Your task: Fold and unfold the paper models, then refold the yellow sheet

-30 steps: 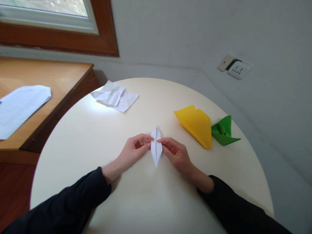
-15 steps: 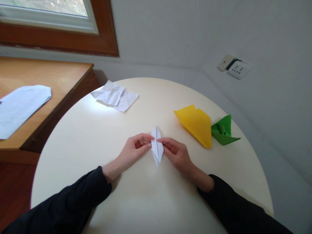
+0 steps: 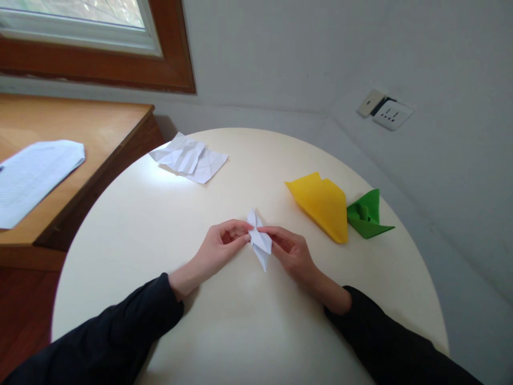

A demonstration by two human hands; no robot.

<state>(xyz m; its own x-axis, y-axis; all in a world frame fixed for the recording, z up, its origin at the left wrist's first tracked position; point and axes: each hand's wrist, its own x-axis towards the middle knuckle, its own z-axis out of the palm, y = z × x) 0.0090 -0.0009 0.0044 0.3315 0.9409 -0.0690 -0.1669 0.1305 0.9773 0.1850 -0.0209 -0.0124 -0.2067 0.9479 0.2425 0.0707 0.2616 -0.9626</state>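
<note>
Round cream table [image 3: 224, 331] by a grey wall: two hands pinch a small folded white paper [image 3: 259, 241] at the table's middle.

Left hand [image 3: 222, 247] and right hand [image 3: 290, 251] each grip a side of it; over the last second its narrow pointed shape has spread and tilted, so a fold is opening. Yellow paper [image 3: 323, 206], green paper [image 3: 366, 216] and a crumpled sheet [image 3: 188, 159] lie apart. No readable writing.

Both hands are pinching a small folded white paper [image 3: 258, 239] on the round counter [image 3: 224, 326], the left hand [image 3: 222, 247] at its left edge, the right hand [image 3: 292, 252] at its right. A yellow paper [image 3: 323, 204] is lying right of it.
</note>
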